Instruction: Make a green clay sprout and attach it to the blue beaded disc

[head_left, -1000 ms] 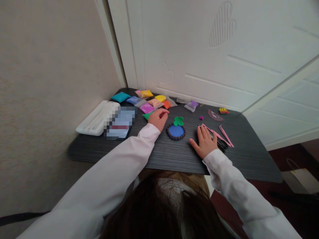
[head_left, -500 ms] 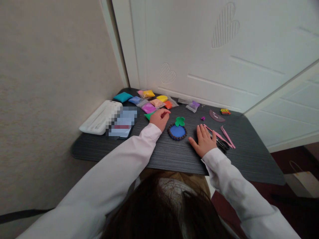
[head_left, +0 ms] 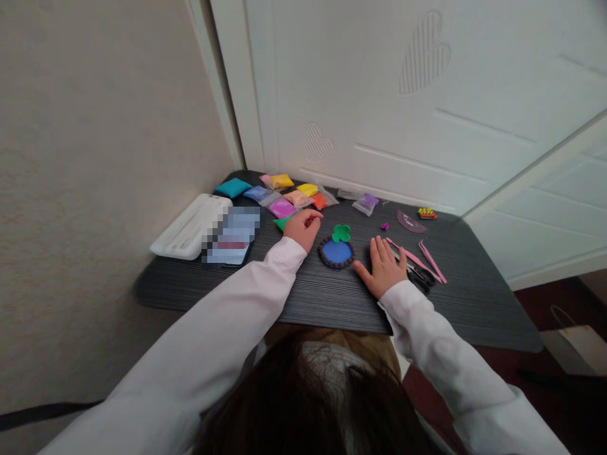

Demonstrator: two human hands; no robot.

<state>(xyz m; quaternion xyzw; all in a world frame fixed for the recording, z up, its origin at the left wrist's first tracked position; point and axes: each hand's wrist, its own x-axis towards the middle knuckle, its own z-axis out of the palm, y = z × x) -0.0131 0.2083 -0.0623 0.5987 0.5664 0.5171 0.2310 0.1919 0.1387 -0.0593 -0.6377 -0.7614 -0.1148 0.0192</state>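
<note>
On the dark table lies a blue clay disc (head_left: pixel 336 253) with a rim of small dark brown balls. A green clover-like clay piece (head_left: pixel 341 233) sits at its far edge. My left hand (head_left: pixel 302 229) rests left of the disc, beside a green clay packet (head_left: pixel 281 224), with fingers curled in; whatever they may hold is hidden. Flat on the table, fingers stretched, my right hand (head_left: pixel 383 266) lies just right of the disc, its thumb close to the brown rim. Black-handled scissors (head_left: pixel 421 278) are partly covered by it. Pink tweezers (head_left: pixel 432 261) and a slim pink tool (head_left: pixel 413 258) lie beyond.
Several coloured clay packets (head_left: pixel 283 207) lie along the back left. A white case (head_left: pixel 190 229) and a phone (head_left: pixel 232 240) occupy the left side. Toward the back right are a small purple clay bit (head_left: pixel 384 226), a clear protractor (head_left: pixel 410 221) and a red-yellow piece (head_left: pixel 427 213).
My right hand has slid slightly left, its thumb now nearer the disc's rim. My left fingers look a little more closed. The camera view has shifted slightly.
</note>
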